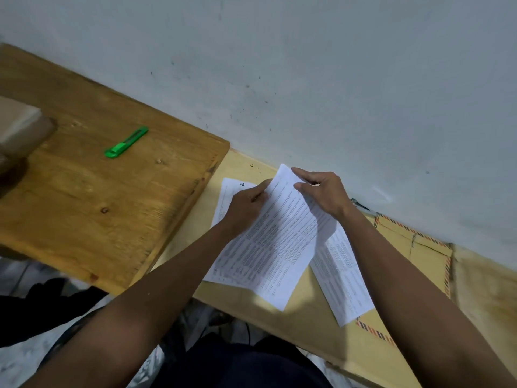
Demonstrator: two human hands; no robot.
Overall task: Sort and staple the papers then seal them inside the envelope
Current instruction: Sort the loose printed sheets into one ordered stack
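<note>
A printed white sheet (279, 242) is lifted off the pale table, tilted toward me. My left hand (246, 205) pinches its upper left edge and my right hand (324, 191) grips its top right edge. Under it lies another printed sheet (232, 191) with a handwritten number at its top. A further printed sheet (344, 278) lies to the right, partly on a brown envelope (425, 250) with a red and blue striped border. A small dark metal object (359, 204), possibly a stapler, peeks out behind my right wrist by the wall.
A green utility knife (126, 142) lies on a darker wooden board (112, 205) to the left. A blurred brown box (19, 127) stands at the far left. The grey wall (307, 65) runs right behind the pale table (293, 317).
</note>
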